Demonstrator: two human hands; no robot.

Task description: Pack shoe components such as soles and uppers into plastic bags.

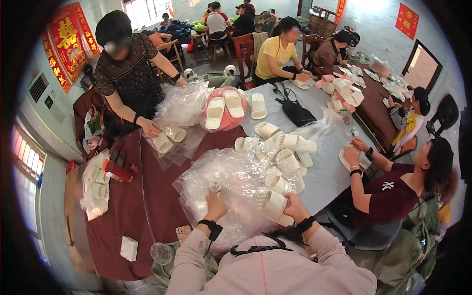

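My right hand (296,207) grips a cream slide slipper (270,203) with a quilted-looking strap, low over the table's near edge. My left hand (215,205) is in a heap of clear plastic bags (206,167), its fingers bent onto the film and partly hidden by it. A small white and green bit shows at those fingertips; I cannot make out what it is. Beyond my right hand lies a loose pile of more cream slippers (290,142), some overlapping the bags.
Across the table a person (130,69) handles a bagged slipper pair (168,139). Slippers rest on a pink bundle (225,108). At left are a red flask (117,170), bagged slippers (98,182) and a white box (129,249). A phone (183,233) lies near my left forearm. Another person (398,187) sits at right.
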